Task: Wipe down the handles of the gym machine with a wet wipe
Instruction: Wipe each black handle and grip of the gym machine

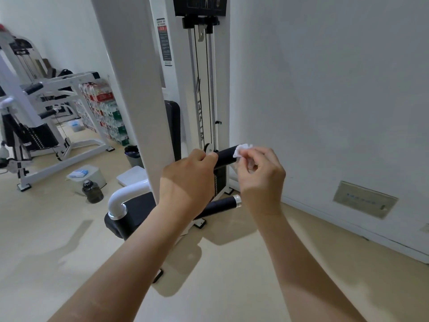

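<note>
Head view is showing the job partway through, by my judgement. The right hand (262,177) is pinching a crumpled white wet wipe (241,150) against the outer end of the upper handle (226,156), a matte black tube near the wall. The left hand (192,180) is curling round its inner end. The lower handle (222,203), black with a silver cap, is probably waiting its turn.

Cannot see the top handle (225,156) end under the left grip (188,178), nor part of the wipe (242,150) inside the right grip (261,175). Cannot read the sticker (165,43): too small.
</note>
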`<state>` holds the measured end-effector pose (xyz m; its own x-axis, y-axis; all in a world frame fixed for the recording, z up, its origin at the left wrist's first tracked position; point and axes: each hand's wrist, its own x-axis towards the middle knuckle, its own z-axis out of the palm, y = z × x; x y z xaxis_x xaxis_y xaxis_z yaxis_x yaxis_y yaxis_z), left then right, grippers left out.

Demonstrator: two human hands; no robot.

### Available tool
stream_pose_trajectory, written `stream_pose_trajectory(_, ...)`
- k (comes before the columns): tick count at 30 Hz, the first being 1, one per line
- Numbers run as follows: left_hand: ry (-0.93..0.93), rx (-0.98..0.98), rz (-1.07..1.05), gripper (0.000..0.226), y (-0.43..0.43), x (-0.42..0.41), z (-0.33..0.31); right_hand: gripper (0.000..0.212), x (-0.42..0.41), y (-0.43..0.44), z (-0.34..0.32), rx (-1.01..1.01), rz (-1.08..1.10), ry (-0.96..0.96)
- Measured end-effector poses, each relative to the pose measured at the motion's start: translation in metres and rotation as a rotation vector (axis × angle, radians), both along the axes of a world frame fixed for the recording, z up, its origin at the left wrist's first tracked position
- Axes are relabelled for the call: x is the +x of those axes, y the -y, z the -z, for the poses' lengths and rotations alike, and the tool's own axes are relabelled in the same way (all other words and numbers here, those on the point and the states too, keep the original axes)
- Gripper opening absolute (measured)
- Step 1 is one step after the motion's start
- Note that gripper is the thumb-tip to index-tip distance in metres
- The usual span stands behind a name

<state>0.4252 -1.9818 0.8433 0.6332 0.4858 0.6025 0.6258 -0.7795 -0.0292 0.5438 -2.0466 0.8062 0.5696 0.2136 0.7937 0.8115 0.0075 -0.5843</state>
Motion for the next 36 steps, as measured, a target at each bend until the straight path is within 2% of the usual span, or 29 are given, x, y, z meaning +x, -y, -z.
stream_pose_trajectory(2,0.002,0.000,0.004,0.026,-0.001,-0.001,0.000,0.011,0.000,0.003,-0.002,0.048,0.003,-0.116)
stream_pose_trajectory(5,0.003,-0.090,0.002,0.031,-0.001,-0.002,-0.004,0.016,-0.002,-0.004,-0.010,0.179,-0.077,-0.662)
stream_pose_trajectory(7,0.046,-0.157,0.016,0.036,-0.002,-0.007,-0.004,0.018,-0.009,-0.009,-0.009,0.261,-0.167,-0.939)
stream_pose_trajectory(11,0.092,-0.224,0.078,0.043,-0.007,-0.021,0.007,0.019,-0.030,-0.018,-0.012,0.457,-0.285,-1.337)
stream_pose_trajectory(13,0.105,-0.256,0.112,0.044,-0.008,-0.024,0.009,0.020,-0.034,-0.021,-0.016,0.530,-0.314,-1.468)
stream_pose_trajectory(17,0.158,-0.305,0.144,0.043,-0.016,-0.022,0.008,0.014,-0.039,-0.013,-0.014,0.379,-0.488,-1.498)
stream_pose_trajectory(19,0.156,-0.298,0.174,0.043,-0.018,-0.022,0.010,0.015,-0.032,-0.008,-0.017,0.481,-0.524,-1.552)
stream_pose_trajectory(21,0.170,-0.275,0.205,0.043,-0.019,-0.023,0.013,0.015,-0.024,-0.008,-0.023,0.590,-0.493,-1.552)
stream_pose_trajectory(25,0.159,-0.192,0.285,0.043,-0.022,-0.028,0.018,0.015,-0.028,-0.004,-0.023,0.426,-0.487,-1.483)
stream_pose_trajectory(30,0.149,-0.111,0.284,0.042,-0.019,-0.029,0.024,0.020,-0.025,-0.006,-0.019,0.542,-0.333,-1.451)
stream_pose_trajectory(36,0.111,-0.034,0.209,0.044,-0.010,-0.030,0.030,0.030,-0.044,-0.011,-0.008,0.432,-0.314,-1.353)
